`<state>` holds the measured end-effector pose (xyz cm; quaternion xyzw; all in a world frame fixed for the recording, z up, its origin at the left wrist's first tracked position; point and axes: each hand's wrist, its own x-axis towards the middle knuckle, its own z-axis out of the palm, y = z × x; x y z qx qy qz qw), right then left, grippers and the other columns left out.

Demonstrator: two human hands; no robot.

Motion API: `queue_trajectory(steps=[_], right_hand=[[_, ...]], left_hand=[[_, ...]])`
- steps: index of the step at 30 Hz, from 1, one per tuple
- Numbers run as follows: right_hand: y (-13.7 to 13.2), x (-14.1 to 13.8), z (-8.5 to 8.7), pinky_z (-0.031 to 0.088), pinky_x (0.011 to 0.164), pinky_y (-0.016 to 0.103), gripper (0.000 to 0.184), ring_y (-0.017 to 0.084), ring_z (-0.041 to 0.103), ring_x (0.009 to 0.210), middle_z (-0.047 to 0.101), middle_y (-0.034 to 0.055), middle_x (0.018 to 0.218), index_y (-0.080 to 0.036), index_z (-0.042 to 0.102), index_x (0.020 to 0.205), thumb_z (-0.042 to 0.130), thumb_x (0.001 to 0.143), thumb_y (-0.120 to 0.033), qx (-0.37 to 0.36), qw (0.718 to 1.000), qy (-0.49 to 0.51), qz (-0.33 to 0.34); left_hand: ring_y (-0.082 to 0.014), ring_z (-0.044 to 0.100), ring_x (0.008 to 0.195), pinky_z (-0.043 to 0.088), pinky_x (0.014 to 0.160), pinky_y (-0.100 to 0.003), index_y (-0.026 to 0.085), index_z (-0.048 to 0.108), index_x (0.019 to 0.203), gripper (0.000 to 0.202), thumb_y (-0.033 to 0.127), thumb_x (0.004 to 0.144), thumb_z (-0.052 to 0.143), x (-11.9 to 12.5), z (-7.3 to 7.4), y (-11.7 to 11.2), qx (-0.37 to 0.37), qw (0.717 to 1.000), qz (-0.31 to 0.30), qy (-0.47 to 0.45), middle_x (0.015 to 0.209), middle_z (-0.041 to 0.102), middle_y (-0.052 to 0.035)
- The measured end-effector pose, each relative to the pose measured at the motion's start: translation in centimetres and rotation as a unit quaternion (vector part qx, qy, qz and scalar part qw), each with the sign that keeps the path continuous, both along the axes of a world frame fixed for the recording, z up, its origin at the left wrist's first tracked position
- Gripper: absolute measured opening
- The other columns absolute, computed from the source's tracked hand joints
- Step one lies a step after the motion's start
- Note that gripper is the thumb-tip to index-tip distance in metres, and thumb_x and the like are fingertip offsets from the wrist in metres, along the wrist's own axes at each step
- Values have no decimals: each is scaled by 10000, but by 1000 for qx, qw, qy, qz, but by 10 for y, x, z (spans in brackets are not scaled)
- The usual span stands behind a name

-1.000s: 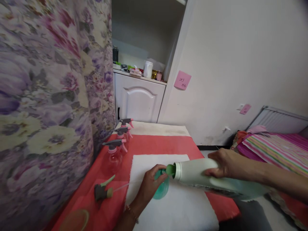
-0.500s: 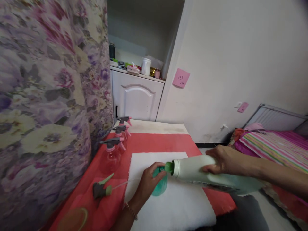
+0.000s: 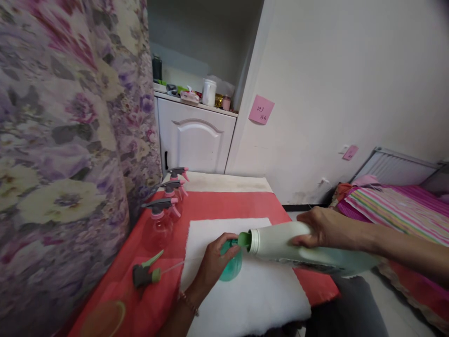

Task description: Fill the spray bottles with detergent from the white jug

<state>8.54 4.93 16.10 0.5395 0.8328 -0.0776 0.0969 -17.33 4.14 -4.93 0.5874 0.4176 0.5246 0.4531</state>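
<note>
My left hand (image 3: 220, 256) is wrapped round the neck of a small translucent green spray bottle (image 3: 232, 269) without its head, which stands on a white cloth (image 3: 259, 299). In my right hand (image 3: 319, 229) is a large pale green jug (image 3: 277, 239), tipped almost level to the left. The jug's green spout (image 3: 244, 239) meets the mouth of the small bottle; whether liquid is flowing I cannot tell. A loose dark and green spray head (image 3: 145, 275) with a thin tube lies to the left of my left hand.
Several clear spray bottles with pink and grey heads, the nearest one (image 3: 159, 224) largest, line the left side of the red-covered table (image 3: 224, 203). A round orange-brown object (image 3: 103, 319) lies at the front left. A floral curtain (image 3: 70, 140) hangs left; a bed (image 3: 396, 199) stands right.
The whole view has shifted slightly, moving everything a little left and up in the picture. Both hands keep their hold, and the jug stays tipped at the small bottle.
</note>
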Motion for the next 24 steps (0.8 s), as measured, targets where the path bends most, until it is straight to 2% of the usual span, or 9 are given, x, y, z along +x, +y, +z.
queue_trajectory(steps=[7,14,24], right_hand=[[2,3,-3,359,510,268,508,199,636,608,705,62,708,-187,662,803,584,788,-689,1,1000,3,6],[3,4,-3,350,507,269,530,190,620,586,692,50,684,-190,649,777,568,785,-714,16,1000,-8,17],[-4,-2,4,366,512,304,472,222,634,597,683,64,674,-209,611,726,563,815,-670,12,1000,-6,11]], left_hand=[[-225,629,908,472,820,-311,200,679,962,210,322,795,647,-1,-2,1,-4,1000,4,-1,941,705,-42],[-221,632,902,478,823,-313,204,680,948,197,328,798,650,0,-2,0,-1,1000,4,-1,939,706,-38],[-224,635,933,475,841,-314,203,682,964,194,303,801,651,1,-5,1,-3,1000,3,-1,968,710,-46]])
